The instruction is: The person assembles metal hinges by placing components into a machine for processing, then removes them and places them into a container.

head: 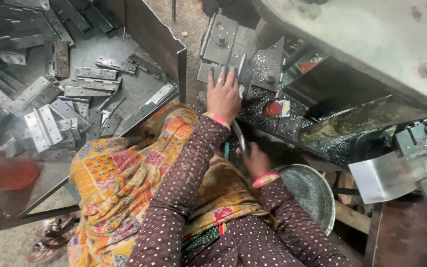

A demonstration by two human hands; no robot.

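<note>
1. At the far left a big metal tray (139, 89) holds a loose heap of grey hinges (40, 126). The tray wall stands between this heap and the press, so a reach to it must go over a sharp-looking edge.
2. The left hand (223, 96) lies flat on the press fixture (238, 59), fingers spread narrow over a metal piece (241, 66) that sits on it. I judge the fingers are very near the working part; if the machine moves while they rest there, they can be pinched.
3. The right hand (255, 159) is lower, closed around a thin metal lever (239, 136). An early pull of it may cause this danger.
4. Shiny metal chips (263, 106) cover the dark bed near a small red cap (272, 109); they can cut bare skin.
5. A round metal bowl (312, 190) stands just beside the right wrist, and a bent steel sheet (386, 175) is well apart at the right.
</note>
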